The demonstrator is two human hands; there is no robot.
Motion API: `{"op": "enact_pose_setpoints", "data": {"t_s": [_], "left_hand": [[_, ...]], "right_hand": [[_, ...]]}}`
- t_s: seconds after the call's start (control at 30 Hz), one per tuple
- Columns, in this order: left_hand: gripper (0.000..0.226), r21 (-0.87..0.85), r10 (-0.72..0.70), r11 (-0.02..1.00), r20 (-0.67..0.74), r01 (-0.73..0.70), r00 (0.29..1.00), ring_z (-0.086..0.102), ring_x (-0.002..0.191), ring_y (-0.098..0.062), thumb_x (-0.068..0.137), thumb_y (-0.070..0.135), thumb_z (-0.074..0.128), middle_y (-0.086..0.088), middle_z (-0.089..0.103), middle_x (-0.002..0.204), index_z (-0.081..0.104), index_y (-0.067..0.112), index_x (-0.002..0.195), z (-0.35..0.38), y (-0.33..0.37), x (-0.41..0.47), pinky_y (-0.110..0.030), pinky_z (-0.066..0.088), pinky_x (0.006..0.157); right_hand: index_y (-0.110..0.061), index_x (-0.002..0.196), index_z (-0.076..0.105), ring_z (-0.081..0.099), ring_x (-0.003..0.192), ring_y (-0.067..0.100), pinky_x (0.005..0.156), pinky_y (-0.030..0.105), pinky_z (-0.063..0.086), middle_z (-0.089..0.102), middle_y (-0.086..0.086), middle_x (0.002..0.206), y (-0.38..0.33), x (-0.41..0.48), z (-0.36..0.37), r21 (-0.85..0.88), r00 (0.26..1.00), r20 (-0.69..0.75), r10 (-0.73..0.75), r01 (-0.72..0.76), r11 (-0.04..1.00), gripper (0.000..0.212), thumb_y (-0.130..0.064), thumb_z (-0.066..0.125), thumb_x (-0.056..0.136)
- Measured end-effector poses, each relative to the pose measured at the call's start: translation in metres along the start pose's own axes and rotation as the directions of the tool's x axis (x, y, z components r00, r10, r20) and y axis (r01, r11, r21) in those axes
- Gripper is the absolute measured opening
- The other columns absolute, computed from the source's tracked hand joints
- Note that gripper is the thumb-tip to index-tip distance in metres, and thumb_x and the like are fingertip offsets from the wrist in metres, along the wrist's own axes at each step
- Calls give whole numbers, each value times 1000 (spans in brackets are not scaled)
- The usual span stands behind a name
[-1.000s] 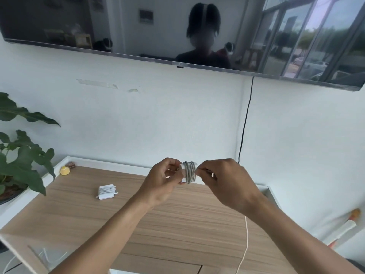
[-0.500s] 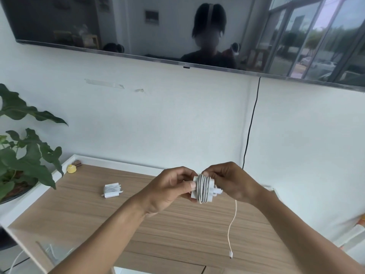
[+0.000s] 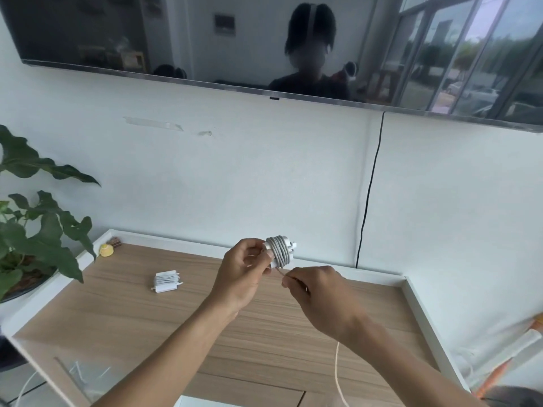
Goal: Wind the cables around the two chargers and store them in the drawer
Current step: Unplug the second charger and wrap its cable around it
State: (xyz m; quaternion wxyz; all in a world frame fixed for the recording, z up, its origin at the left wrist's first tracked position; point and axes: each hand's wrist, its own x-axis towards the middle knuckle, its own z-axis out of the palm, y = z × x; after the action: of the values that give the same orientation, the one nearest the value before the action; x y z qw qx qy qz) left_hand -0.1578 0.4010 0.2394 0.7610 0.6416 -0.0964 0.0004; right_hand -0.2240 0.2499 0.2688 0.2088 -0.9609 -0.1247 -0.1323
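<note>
Second charger [image 3: 279, 251] held up above the tabletop [image 3: 164, 321] in left hand [image 3: 242, 273], fingers [image 3: 269, 254] clamped on its left end, coils of grey-white cable packed round the body, plug end pointing right. Right hand [image 3: 318, 298] dropped below and right of the charger since half a second back, when both hands sat level against the bundle. Right fingers now pinched shut on the loose cable [image 3: 338, 374] just under the coils; short taut run from bundle to pinch, remainder trailing down past the wrist and out of the bottom of the view. Free end visible a moment ago, now out of frame.

Read as: one more turn being drawn, right hand pulled low to take up slack before bringing the cable round again. Fair length of tail left, so winding not finished.

First charger [image 3: 167, 281] lying on the tabletop well to the left, cable already wrapped, untouched across all three views. Small yellow object [image 3: 106, 249] at back-left corner, plant [image 3: 35, 230] beyond the edge.

Drawer not clearly made out; possibly at the front edge below the hands, cannot tell. Storing not yet begun.

Risk noted: slack tail could loosen outer coils if the pinch slipped.
</note>
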Motion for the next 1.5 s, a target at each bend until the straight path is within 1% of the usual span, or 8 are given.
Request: {"op": "enact_pose_setpoints", "data": {"t_s": [0.17,0.3,0.5,0.87,0.97,1.07,1.23,1.5], "left_hand": [[11,17,47,999,5,-47,999,67,85,-23,88,11,66,-18,68,97,62,10,97,4,-4,-2,-35,58,80],[13,208,114,970,56,-124,992,64,82,-11,86,13,67,1,68,89,61,16,96,6,-9,-3,-28,56,76],[13,341,122,911,318,-234,940,63,80,-4,86,10,65,8,66,84,63,19,95,3,-15,-17,-24,55,72],[48,-17,-64,996,573,90,817,63,93,-24,79,23,68,-16,66,102,57,-8,114,-2,10,-24,-33,55,80],[44,-142,-78,974,524,178,848,65,92,-31,82,16,69,-23,67,103,56,-11,114,-2,17,-22,-35,55,79],[40,-206,-109,956,415,210,903,67,91,-31,85,12,68,-24,69,102,57,-14,113,2,23,-19,-35,58,79],[19,-308,-190,920,192,243,963,67,82,-24,85,9,60,-18,72,91,65,-4,98,10,21,-11,-28,59,68],[22,-57,-91,994,31,92,995,69,82,-26,91,7,61,-19,68,83,68,20,108,12,3,-2,-43,57,86]], "right_hand": [[-24,94,64,60,80,24,64,31,41,68,-3,82,-1,1,-13,-109,1000,9,-5,6,994,25,-35,42,97],[-25,89,61,59,82,26,65,33,41,67,-2,87,-1,1,-20,-176,998,45,-37,44,983,25,-37,41,97],[-27,96,65,62,86,19,67,29,42,69,-8,93,3,11,-48,-260,996,7,-90,89,961,23,-40,45,96],[-24,76,72,59,65,1,66,18,48,70,-11,69,40,11,-29,422,971,210,115,-196,885,22,-13,60,91],[-24,71,68,58,61,17,66,40,52,68,-2,67,46,-1,-9,421,971,198,132,-205,884,22,-13,53,81],[-34,62,62,36,47,4,49,23,33,45,-11,48,41,-9,-2,421,989,86,123,-148,895,30,-30,57,91],[-18,77,68,35,48,10,49,16,28,39,-10,46,32,-8,-3,274,999,-37,14,-3,962,21,-25,57,94],[-25,93,65,57,78,15,68,31,46,67,-10,88,28,-15,-15,-6,999,30,-38,39,999,21,-31,45,97]]}}
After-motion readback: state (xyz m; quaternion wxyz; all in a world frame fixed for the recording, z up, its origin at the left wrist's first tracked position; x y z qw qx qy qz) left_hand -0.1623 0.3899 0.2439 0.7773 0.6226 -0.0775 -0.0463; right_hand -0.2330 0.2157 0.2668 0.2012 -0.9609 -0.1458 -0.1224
